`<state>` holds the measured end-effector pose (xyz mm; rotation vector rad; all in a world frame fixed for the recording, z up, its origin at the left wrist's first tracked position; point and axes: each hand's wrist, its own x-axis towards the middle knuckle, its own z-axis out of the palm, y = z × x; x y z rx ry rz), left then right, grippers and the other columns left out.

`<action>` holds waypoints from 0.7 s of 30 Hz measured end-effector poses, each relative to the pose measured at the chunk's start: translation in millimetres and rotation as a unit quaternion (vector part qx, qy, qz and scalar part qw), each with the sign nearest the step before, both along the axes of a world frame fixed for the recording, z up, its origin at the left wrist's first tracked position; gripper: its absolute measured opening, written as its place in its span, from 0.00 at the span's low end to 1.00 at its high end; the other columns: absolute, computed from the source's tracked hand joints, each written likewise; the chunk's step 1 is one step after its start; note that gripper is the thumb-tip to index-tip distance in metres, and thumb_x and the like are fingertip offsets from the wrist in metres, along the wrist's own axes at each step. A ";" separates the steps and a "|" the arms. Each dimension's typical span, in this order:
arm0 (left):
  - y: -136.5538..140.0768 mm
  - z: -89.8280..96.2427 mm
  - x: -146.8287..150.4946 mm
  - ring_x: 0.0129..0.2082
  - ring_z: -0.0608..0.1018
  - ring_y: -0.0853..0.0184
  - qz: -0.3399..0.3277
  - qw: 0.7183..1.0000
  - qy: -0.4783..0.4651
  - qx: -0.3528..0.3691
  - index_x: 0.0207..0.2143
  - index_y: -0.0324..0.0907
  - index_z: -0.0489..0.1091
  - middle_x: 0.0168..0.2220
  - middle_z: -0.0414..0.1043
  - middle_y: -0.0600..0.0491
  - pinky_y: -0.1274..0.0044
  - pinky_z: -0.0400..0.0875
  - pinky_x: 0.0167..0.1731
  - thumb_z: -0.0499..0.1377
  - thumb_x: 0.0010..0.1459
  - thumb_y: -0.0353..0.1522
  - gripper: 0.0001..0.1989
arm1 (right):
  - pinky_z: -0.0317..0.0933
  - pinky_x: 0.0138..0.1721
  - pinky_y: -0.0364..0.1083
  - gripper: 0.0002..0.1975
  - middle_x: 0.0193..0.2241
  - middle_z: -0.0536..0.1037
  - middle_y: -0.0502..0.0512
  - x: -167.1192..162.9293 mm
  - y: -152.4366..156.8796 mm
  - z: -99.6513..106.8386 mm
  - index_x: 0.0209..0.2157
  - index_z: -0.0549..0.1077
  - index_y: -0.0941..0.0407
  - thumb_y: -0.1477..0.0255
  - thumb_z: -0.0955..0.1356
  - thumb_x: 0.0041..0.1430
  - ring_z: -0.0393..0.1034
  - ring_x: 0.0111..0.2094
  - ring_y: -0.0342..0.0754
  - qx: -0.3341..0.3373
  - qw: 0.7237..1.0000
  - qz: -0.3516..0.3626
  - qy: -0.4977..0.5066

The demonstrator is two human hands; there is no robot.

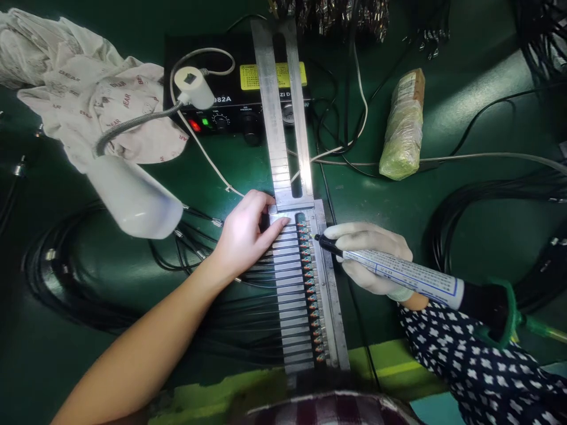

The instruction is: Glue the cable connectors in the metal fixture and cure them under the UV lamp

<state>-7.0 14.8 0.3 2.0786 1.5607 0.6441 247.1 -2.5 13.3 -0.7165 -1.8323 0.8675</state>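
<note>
A slotted metal jig (295,313) lies lengthwise on the table, holding a row of black cables (252,274) side by side. Small connector ends with exposed coloured wires (312,289) line its channel. Bare, my left hand (248,233) grips the jig's upper left corner, the thumb lying over the top cables; its other fingers are partly hidden. My right hand (374,254), in a white glove, is closed around a labelled dispensing syringe (407,277). Its black tip points left at the upper connector ends. A green fitting and hose (509,319) join its rear.
A black dispenser controller (237,121) stands behind, partly covered by a slotted metal bar (277,118). A white lamp (137,200) and crumpled cloth (110,100) are left. Right are a plastic-wrapped block (403,130) and coiled cables (447,224).
</note>
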 end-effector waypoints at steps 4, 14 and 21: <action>0.1 -0.3 -0.2 0.31 0.68 0.70 0.001 1.000 0.001 -0.001 0.41 0.42 0.63 0.36 0.66 0.54 0.77 0.66 0.32 0.60 0.61 0.38 0.11 | 0.77 0.36 0.49 0.17 0.43 0.81 0.57 0.1 0.1 0.8 0.45 0.77 0.53 0.80 0.70 0.53 0.79 0.38 0.51 -0.002 1.000 0.001 -0.001; 0.1 0.2 0.1 0.32 0.69 0.69 0.001 1.000 0.001 0.000 0.41 0.42 0.64 0.36 0.66 0.54 0.76 0.66 0.32 0.60 0.61 0.39 0.12 | 0.76 0.39 0.48 0.12 0.42 0.81 0.59 -0.8 0.8 3.0 0.41 0.77 0.56 0.79 0.71 0.54 0.79 0.39 0.50 -0.010 1.000 -0.008 -0.011; 0.0 1.7 0.2 0.32 0.70 0.68 0.005 1.000 -0.007 -0.009 0.40 0.42 0.64 0.36 0.67 0.53 0.75 0.66 0.33 0.60 0.60 0.38 0.11 | 0.76 0.36 0.47 0.14 0.42 0.81 0.56 -0.8 2.5 1.1 0.42 0.77 0.54 0.78 0.71 0.53 0.79 0.38 0.50 -0.008 1.000 -0.007 -0.009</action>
